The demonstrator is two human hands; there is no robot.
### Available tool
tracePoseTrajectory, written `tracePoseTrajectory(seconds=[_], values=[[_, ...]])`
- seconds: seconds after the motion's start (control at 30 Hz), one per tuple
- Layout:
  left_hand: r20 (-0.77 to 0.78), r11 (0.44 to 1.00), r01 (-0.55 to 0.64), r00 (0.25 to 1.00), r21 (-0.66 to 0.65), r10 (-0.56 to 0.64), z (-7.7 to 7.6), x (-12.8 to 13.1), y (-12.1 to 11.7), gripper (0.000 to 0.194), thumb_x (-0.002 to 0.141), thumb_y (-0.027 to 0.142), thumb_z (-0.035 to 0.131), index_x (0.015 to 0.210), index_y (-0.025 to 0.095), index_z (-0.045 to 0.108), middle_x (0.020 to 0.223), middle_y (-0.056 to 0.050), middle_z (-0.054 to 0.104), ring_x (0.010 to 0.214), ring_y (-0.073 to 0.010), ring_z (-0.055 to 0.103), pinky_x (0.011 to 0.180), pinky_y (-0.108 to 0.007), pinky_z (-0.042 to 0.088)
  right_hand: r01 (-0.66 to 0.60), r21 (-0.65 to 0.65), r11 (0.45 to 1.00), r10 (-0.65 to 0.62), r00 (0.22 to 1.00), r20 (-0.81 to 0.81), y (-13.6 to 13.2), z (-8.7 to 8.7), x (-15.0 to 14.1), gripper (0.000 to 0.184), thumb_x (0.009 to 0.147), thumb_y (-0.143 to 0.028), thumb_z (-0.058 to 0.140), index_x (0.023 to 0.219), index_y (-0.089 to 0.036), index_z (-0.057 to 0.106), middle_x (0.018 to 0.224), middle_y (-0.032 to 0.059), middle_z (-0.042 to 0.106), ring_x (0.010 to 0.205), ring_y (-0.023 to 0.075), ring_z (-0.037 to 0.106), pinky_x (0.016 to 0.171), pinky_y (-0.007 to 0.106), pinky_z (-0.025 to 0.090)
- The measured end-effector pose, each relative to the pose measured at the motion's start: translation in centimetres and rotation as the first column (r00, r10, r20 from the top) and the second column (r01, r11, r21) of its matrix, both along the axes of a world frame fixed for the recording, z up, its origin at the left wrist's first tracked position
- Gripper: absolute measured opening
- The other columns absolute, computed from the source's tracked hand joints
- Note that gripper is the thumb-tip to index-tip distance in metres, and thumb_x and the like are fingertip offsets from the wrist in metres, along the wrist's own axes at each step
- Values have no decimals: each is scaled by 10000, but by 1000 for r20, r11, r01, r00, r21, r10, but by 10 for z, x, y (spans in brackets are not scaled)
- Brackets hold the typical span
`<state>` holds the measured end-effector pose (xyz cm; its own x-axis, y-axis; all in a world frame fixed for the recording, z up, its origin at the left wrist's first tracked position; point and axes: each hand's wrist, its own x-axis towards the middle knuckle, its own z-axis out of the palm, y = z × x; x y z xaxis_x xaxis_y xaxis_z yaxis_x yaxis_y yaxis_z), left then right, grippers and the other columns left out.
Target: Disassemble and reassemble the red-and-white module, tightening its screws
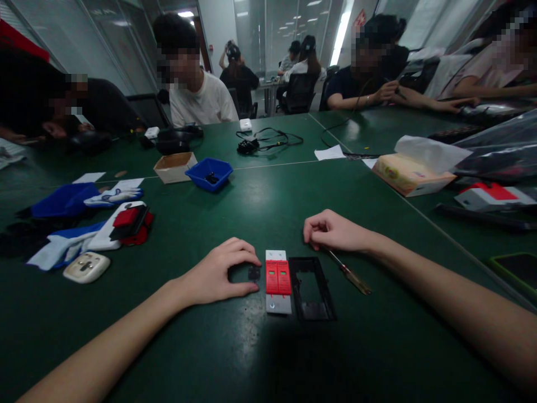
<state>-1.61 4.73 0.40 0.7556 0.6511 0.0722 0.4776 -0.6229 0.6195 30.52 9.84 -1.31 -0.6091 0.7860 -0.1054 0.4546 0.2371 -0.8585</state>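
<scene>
My left hand [222, 272] rests on the table, thumb and fingertips on either side of a small black part [254, 273]. Just right of it lies a flat red and light-grey device [278, 281] with two red modules, resembling a surge protector. Beside that device is a black rectangular frame [313, 313] with an open middle. My right hand [335, 230] lies beyond the frame with its fingers curled in; whatever they may hold is hidden. A screwdriver [356, 280] lies on the table below it, shaft towards that hand.
To the left are a blue tray [67, 200], gloves [69, 246], a red-black device [133, 224] and a cream-coloured object [86, 267]. Further back stand a cardboard box [175, 168] and a blue bin [211, 174]. A tissue pack [413, 173] is at right. Other people sit around.
</scene>
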Motion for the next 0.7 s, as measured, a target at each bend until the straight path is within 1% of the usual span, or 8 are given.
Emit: tracePoseTrajectory(seconds=[0.07,0.17,0.3,0.4,0.5,0.57,0.6,0.7], values=[[0,1000,4,1000,5,-4,1,0,-1,340,857,335,782,1170,228,702,1196,-80,663,1133,-263,603,991,-445,510,-8,88,996,9,1000,-15,0,-2,0,115,728,-256,570,660,-186,630,689,27,655,619,150,558,605,276,413],[-23,1000,6,1000,13,-5,3,1,-3,387,857,351,767,1210,222,679,1199,-88,665,1132,-269,600,989,-450,510,-17,191,982,23,999,-33,1,-5,-1,125,730,-251,575,624,-193,606,767,35,658,720,170,577,703,307,425],[-44,999,24,999,22,-23,6,2,-4,409,856,377,747,1222,215,664,1196,-98,670,1118,-276,603,984,-462,508,-67,198,978,69,998,-1,2,-7,0,167,816,-277,550,769,-178,676,780,38,674,728,178,590,684,305,425],[-46,999,30,999,32,-28,5,1,-4,468,867,390,723,1286,208,623,1211,-110,668,1117,-286,605,985,-477,504,-131,178,975,124,991,51,0,-2,0,239,885,-376,598,874,-170,717,778,25,674,667,159,555,615,282,387],[-57,999,-40,998,22,41,4,2,-7,761,810,489,777,1447,192,484,1348,-154,612,1205,-331,580,1032,-526,484,-201,183,962,184,977,104,-6,11,-4,274,854,-454,715,918,-188,739,804,9,649,681,155,540,629,281,369],[-77,997,-76,994,14,77,2,6,-12,1020,698,582,850,1520,194,387,1483,-184,521,1325,-388,509,1102,-584,427,-230,196,953,208,970,129,-10,18,-8,253,785,-424,799,890,-203,735,825,2,622,730,164,546,671,286,365],[-83,997,-81,993,10,82,1,10,-15,1101,647,608,874,1535,201,364,1527,-187,483,1373,-409,467,1135,-607,390,-235,200,951,211,968,134,-11,20,-9,226,762,-387,819,860,-206,727,832,1,612,748,167,545,688,289,361],[-65,994,-110,992,0,110,-3,21,-25,1125,577,600,905,1507,222,398,1514,-168,507,1389,-428,456,1164,-630,356,-214,181,960,196,974,110,-11,20,-12,141,768,-292,784,753,-200,679,813,-4,602,736,158,525,693,291,353]])
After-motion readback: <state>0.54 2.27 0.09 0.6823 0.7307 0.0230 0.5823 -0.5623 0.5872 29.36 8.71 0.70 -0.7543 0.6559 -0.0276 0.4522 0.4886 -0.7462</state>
